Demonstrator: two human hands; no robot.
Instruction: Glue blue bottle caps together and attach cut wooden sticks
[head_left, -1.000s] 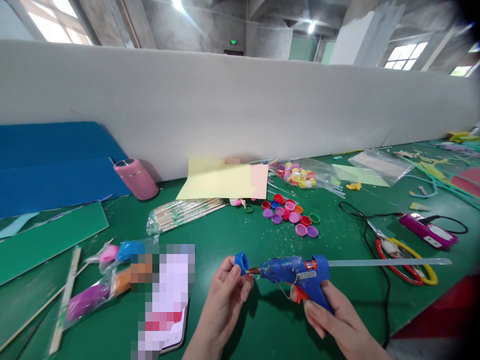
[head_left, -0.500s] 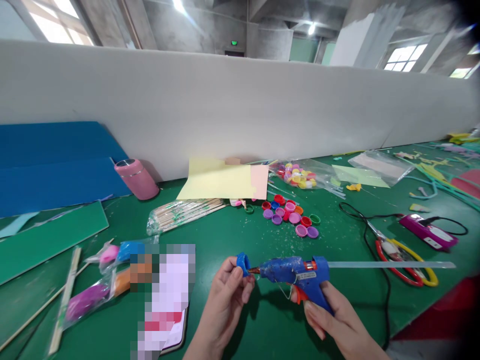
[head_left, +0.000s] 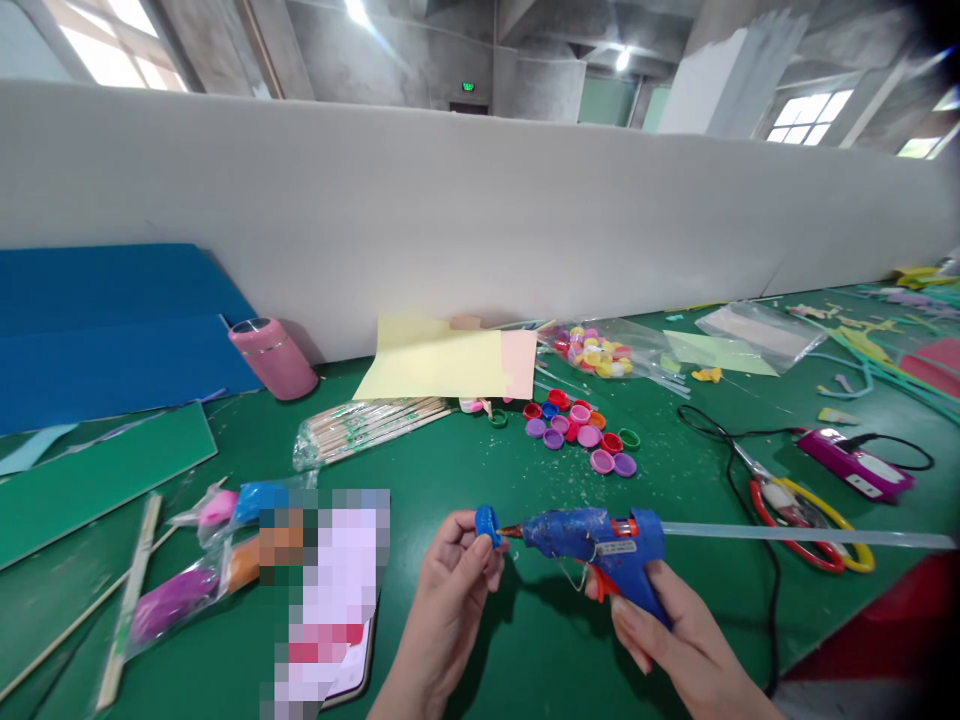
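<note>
My left hand (head_left: 450,590) pinches a small blue bottle cap (head_left: 487,524) between thumb and fingers, held on edge above the green table. My right hand (head_left: 679,640) grips the handle of a blue hot glue gun (head_left: 592,540) with an orange trigger. The gun's metal nozzle touches the cap's side. A long clear glue stick (head_left: 795,537) sticks out of the gun's back toward the right.
Loose coloured bottle caps (head_left: 581,430) lie ahead, a bag of caps (head_left: 600,352) behind them. Wooden sticks in a bag (head_left: 367,420), yellow paper (head_left: 442,362), a pink bottle (head_left: 271,357), scissors (head_left: 810,510), a purple device (head_left: 859,462), a phone (head_left: 352,640) and foam sheets (head_left: 97,470) surround my hands.
The cap in my left hand has turned from showing its open side to more edge-on. The glue gun has shifted slightly right and down, nozzle still at the cap.
</note>
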